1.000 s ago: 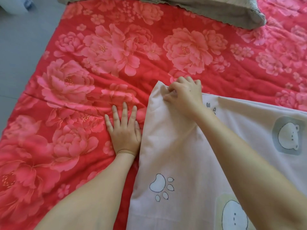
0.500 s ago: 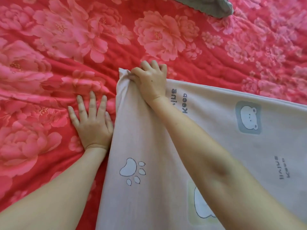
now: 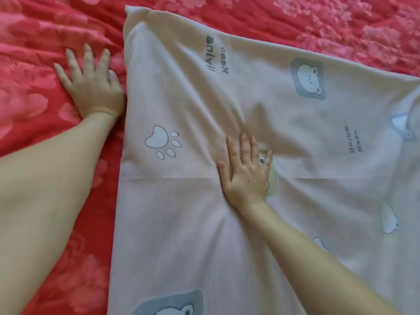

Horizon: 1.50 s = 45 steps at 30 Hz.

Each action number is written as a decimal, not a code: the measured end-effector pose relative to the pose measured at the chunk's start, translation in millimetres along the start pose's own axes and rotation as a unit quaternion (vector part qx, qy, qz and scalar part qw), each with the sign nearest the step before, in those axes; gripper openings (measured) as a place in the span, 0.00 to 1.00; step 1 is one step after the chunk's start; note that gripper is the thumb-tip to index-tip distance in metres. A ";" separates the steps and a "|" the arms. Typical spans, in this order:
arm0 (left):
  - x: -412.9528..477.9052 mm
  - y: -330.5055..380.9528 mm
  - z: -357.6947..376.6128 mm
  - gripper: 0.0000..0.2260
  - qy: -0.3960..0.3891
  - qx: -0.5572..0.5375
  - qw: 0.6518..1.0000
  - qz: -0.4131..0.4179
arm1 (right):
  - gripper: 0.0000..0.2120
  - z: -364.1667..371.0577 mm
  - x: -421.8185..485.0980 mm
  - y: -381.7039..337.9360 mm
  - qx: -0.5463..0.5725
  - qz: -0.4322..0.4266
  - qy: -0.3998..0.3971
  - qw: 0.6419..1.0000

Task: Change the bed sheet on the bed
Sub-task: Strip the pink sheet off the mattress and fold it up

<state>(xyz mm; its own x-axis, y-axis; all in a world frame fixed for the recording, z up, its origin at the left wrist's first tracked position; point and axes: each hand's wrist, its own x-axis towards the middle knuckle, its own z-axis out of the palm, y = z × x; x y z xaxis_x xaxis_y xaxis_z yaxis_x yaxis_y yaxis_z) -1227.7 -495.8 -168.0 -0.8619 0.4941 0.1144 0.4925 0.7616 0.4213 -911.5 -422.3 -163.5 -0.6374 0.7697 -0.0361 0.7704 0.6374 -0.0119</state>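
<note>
A pale pink sheet (image 3: 186,98) printed with paw marks, bears and lettering lies spread over the red floral quilt (image 3: 34,71) on the bed. Its far corner points away from me at the upper left. My right hand (image 3: 246,173) lies flat on the middle of the sheet, fingers straight, pressing it down near a crease. My left hand (image 3: 91,83) presses flat on the red quilt just left of the sheet's edge, fingers spread, thumb close to the fabric.
The red floral quilt (image 3: 341,26) runs on beyond the sheet at the top and along the left side. Fold creases cross the sheet near my right hand.
My right hand has let go of the sheet's far corner and pulled back toward me onto the sheet's middle, now flat. The left hand stays flat on the quilt. The view dropped lower.
</note>
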 end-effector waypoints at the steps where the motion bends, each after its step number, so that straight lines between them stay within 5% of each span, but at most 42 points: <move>1: -7.1 -0.8 -9.7 0.23 -0.009 -0.065 0.998 -0.011 | 0.30 -0.3 -0.7 0.5 0.002 0.002 -0.002 1.000; 3: -44.0 -0.3 -37.9 0.22 -0.004 -0.205 0.978 -0.030 | 0.31 -3.8 -0.1 1.8 -0.002 0.007 -0.015 1.000; 6: -174.4 -7.0 -97.6 0.18 -0.001 -0.220 0.974 -0.058 | 0.28 -18.2 -2.6 -3.5 -0.006 0.022 -0.072 0.997; 9: -329.7 -19.6 -143.7 0.17 -0.147 -0.190 0.962 -0.128 | 0.26 -42.5 -41.7 -20.7 0.083 0.054 -0.093 0.991; 13: -458.0 -34.3 -174.4 0.19 -0.255 -0.215 0.910 -0.245 | 0.25 -72.9 -191.2 -43.9 0.287 0.092 0.009 0.953; 17: -547.3 -46.6 -206.6 0.07 -0.285 -0.213 0.880 -0.314 | 0.22 -94.1 -347.4 -42.9 0.337 0.127 0.002 0.933; 20: -604.3 -56.3 -234.0 0.08 -0.352 -0.230 0.832 -0.362 | 0.21 -103.1 -450.4 -41.2 0.347 0.161 -0.043 0.923; 25: -646.9 -76.4 -260.7 0.04 -0.493 -0.170 0.791 -0.318 | 0.15 -103.4 -586.9 -70.6 0.301 0.174 -0.099 0.932; 32: -649.4 -17.7 -297.5 0.08 -0.526 -0.262 0.750 -0.304 | 0.40 -137.1 -645.8 -140.2 0.284 0.300 -0.043 0.909; 39: -657.9 93.7 -327.2 0.04 -0.497 -0.349 0.744 -0.280 | 0.28 -168.2 -642.8 -73.3 0.242 0.527 0.167 0.798; 45: -663.3 160.6 -317.3 0.05 -0.453 -0.349 0.780 -0.253 | 0.01 -162.4 -704.8 -9.3 0.249 0.638 0.146 0.714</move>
<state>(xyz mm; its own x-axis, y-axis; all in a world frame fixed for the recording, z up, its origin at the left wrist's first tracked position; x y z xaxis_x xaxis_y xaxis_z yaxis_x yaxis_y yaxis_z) -615.3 -834.4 109.2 -0.3286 0.5395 -0.7752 -0.3415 0.6974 0.6301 -471.7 -965.0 24.3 0.6675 0.7340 -0.1254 0.5900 -0.6240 -0.5124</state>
